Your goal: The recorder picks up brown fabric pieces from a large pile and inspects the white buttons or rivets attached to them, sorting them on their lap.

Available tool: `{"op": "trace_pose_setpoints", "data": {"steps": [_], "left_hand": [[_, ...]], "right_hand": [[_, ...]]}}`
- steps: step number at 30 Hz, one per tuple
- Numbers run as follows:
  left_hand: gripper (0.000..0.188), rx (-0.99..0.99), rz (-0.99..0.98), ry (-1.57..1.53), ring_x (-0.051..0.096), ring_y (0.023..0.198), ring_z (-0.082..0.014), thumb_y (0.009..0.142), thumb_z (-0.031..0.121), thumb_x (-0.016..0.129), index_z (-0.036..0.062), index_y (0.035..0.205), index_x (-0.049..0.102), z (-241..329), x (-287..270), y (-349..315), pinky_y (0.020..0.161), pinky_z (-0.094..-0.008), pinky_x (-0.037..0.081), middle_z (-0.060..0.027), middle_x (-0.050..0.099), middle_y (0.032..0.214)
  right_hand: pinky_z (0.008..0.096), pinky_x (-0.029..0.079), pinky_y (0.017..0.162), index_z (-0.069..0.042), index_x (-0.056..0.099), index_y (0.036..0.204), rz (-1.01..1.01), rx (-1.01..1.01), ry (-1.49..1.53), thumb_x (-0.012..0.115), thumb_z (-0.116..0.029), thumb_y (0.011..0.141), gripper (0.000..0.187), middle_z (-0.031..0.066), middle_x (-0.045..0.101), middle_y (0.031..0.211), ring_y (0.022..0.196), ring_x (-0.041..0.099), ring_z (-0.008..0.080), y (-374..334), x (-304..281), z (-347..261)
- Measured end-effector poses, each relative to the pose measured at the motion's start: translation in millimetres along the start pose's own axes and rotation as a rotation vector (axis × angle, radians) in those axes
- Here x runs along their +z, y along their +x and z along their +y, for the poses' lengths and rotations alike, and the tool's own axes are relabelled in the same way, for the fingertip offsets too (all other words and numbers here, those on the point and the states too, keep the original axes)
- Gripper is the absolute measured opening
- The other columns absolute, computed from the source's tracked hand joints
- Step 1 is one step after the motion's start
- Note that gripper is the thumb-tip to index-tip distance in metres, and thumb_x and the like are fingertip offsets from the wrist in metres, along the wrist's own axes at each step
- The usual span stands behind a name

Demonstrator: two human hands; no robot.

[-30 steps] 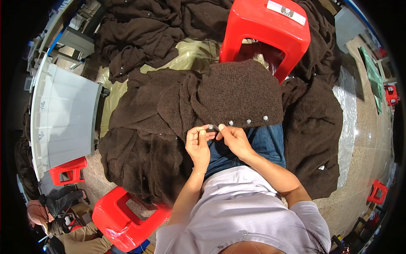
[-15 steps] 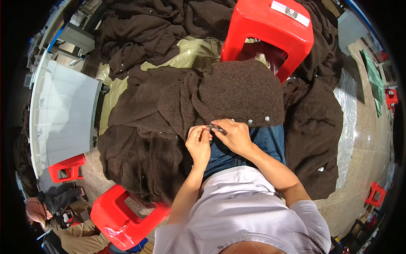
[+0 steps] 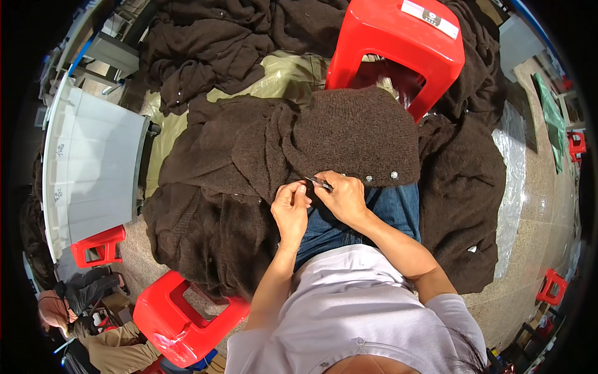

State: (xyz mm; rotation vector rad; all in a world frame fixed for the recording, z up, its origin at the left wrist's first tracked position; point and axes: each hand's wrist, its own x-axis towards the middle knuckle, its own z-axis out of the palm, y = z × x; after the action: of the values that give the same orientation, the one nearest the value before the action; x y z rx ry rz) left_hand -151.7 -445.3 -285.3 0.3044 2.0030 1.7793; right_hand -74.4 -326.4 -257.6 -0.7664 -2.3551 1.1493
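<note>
A dark brown knitted garment [image 3: 361, 134] lies across my lap, over blue jeans. Along its near edge sit several pale, sparkly buttons, such as the button [image 3: 393, 175] right of my hands. My left hand [image 3: 290, 212] pinches the edge of the knit with thumb and fingertips; what exactly lies between them is too small to make out. In my right hand [image 3: 344, 199] is a small dark pair of thread snips [image 3: 320, 182], its tip pointing left toward my left fingertips. The fingers wrapped round it hide part of the snips.
A red plastic stool [image 3: 405, 37] stands just beyond the garment. More brown knitwear [image 3: 205, 56] is heaped on yellowish plastic sheeting [image 3: 289, 78]. At left is a white bin [image 3: 99, 162]; another red stool [image 3: 159, 311] is at lower left, near a seated person [image 3: 81, 299].
My right hand has shifted slightly left and up, turning the snips. A small gap now shows between their tip and my left fingers, which have moved slightly left.
</note>
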Motion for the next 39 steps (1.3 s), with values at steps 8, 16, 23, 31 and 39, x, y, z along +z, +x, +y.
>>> {"op": "trace_pose_setpoints", "data": {"steps": [8, 16, 23, 31, 39], "left_hand": [[0.013, 0.057, 0.018, -0.024, 0.057, 0.068, -0.0030, 0.089, -0.006, 0.067, -0.0024, 0.101, 0.065, 0.7, 11.8, 0.8, 0.063, -0.0162, 0.046, -0.0020, 0.066, 0.088], [0.013, 0.106, 0.045, 0.044, 0.056, 0.070, -0.0025, 0.087, -0.007, 0.068, -0.0032, 0.099, 0.066, -4.2, 11.1, 1.6, 0.063, -0.0164, 0.045, -0.0019, 0.065, 0.091], [0.007, 0.476, 0.109, 0.382, 0.053, 0.065, -0.0066, 0.086, -0.006, 0.068, -0.0025, 0.093, 0.067, 15.0, 16.0, 3.4, 0.058, -0.0214, 0.044, -0.0048, 0.062, 0.093], [0.005, 0.214, 0.007, 0.007, 0.060, 0.075, -0.0110, 0.094, -0.006, 0.057, -0.0039, 0.098, 0.057, 5.5, 17.9, -2.1, 0.062, -0.0240, 0.051, -0.0082, 0.062, 0.099], [0.003, 0.095, -0.026, -0.277, 0.063, 0.087, -0.0125, 0.097, -0.003, 0.054, -0.0014, 0.098, 0.056, 9.4, 18.5, -7.5, 0.076, -0.0282, 0.058, -0.0102, 0.062, 0.109]], "right_hand": [[0.0403, 0.055, 0.064, -0.006, 0.072, 0.097, 0.073, 0.057, 0.083, 0.070, -0.019, 0.082, 0.020, 0.0166, 0.071, 0.083, 0.074, 0.070, 0.0339, -5.8, 10.8, 9.0], [0.0403, 0.055, 0.064, -0.006, 0.073, 0.097, 0.077, 0.077, 0.098, 0.070, -0.020, 0.082, 0.020, 0.0166, 0.072, 0.084, 0.074, 0.070, 0.0338, -6.3, 13.4, 12.5], [0.0398, 0.055, 0.064, -0.005, 0.072, 0.096, 0.079, 0.074, 0.097, 0.070, -0.020, 0.083, 0.020, 0.0161, 0.072, 0.083, 0.072, 0.070, 0.0332, -5.7, 12.7, 11.1], [0.0399, 0.054, 0.062, -0.006, 0.071, 0.100, 0.010, 0.093, 0.118, 0.068, -0.026, 0.086, 0.025, 0.0157, 0.071, 0.081, 0.070, 0.070, 0.0337, -3.5, 5.8, 7.6], [0.0250, 0.029, 0.050, -0.002, 0.064, 0.087, -0.032, 0.231, 0.671, 0.048, -0.039, 0.103, 0.044, -0.0068, 0.041, 0.061, 0.053, 0.031, 0.0060, -19.4, -7.2, 6.3]]}}
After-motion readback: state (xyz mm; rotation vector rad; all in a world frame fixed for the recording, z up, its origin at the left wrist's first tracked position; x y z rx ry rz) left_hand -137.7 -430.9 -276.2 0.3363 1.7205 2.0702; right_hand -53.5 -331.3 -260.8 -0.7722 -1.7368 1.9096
